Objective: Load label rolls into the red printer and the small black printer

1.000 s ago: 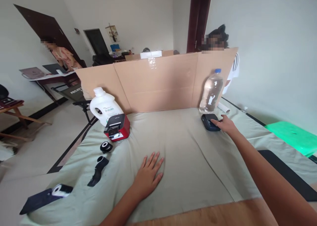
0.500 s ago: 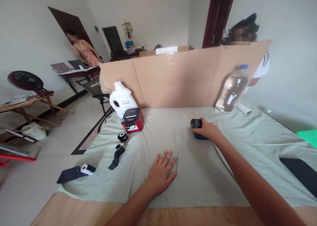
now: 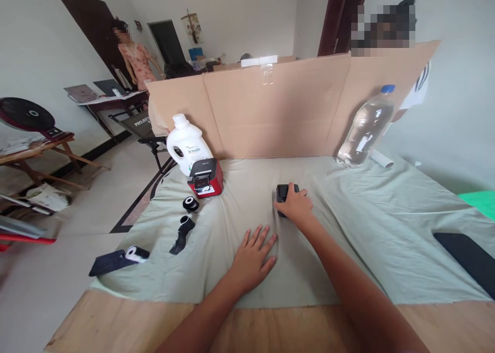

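My right hand (image 3: 297, 207) grips a small black boxy device (image 3: 283, 192) with a dark, glossy top, near the middle of the cloth. The thumb lies along its near left side, one finger reaches its far edge, and the hand hides much of the rest. Palm down on the cloth, my left hand (image 3: 253, 260) has its fingers spread and holds nothing. To its left lie a curled black strip roll (image 3: 181, 234) and a short black-and-white roll (image 3: 191, 204). A red and black printer-like box (image 3: 211, 180) stands beyond them.
A white jug (image 3: 189, 146) and a tilted clear bottle (image 3: 365, 128) stand before a cardboard screen (image 3: 266, 115). Another roll (image 3: 137, 254) lies at the left edge, a black phone-like slab (image 3: 466, 260) at the right. Two people are beyond the table.
My right hand and the black device have moved left across the cloth, closer to my left hand. My left hand stays flat. The view has shifted slightly.
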{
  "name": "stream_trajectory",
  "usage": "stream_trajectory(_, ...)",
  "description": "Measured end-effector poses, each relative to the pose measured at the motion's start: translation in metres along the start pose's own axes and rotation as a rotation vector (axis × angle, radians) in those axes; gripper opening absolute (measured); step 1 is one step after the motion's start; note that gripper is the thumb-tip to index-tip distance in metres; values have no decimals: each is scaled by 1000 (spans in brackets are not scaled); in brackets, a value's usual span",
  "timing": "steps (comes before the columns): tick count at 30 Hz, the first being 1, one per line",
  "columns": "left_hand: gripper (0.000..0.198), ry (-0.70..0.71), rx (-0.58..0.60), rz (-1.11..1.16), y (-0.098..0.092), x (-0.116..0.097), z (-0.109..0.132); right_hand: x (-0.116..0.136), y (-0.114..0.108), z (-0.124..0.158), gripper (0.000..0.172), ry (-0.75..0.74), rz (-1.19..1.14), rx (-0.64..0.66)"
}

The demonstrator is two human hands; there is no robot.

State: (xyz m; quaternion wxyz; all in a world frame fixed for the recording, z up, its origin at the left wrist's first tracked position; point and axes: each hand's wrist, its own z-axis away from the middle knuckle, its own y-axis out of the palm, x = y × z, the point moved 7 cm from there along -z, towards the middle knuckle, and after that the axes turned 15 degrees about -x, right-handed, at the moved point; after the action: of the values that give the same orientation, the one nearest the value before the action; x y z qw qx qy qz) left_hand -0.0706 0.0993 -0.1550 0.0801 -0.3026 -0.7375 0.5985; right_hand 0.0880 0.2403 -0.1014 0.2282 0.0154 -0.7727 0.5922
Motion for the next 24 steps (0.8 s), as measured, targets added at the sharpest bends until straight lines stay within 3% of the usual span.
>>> stream_trajectory(5, 52, -73, -31, 156, -18, 7, -4, -30, 0, -14, 97, -78, -202, 89)
stream_trajectory(9, 33, -411, -159, 555, -34, 49, -42, -68, 3, -29, 69, -148, -452, 100)
stream_trajectory(11, 33, -574, -190, 725, -26, 69, -76, -78, 7, -29, 59, -217, -511, 47)
stream_trajectory(13, 41, -724, -149, 831, -6, 78, -111, -81, 12, -23, 55, -279, -492, -12)
stream_trajectory(16, 44, -820, -56, 953, 27, 70, -148, -77, 18, -12, 57, -326, -449, -50)
stream_trajectory(19, 42, -805, -122, 997, 41, 60, -157, -68, 18, -5, 59, -355, -533, -45)
stream_trajectory(24, 42, -827, -148, 1024, 42, 65, -147, -58, 17, 0, 61, -343, -594, -70)
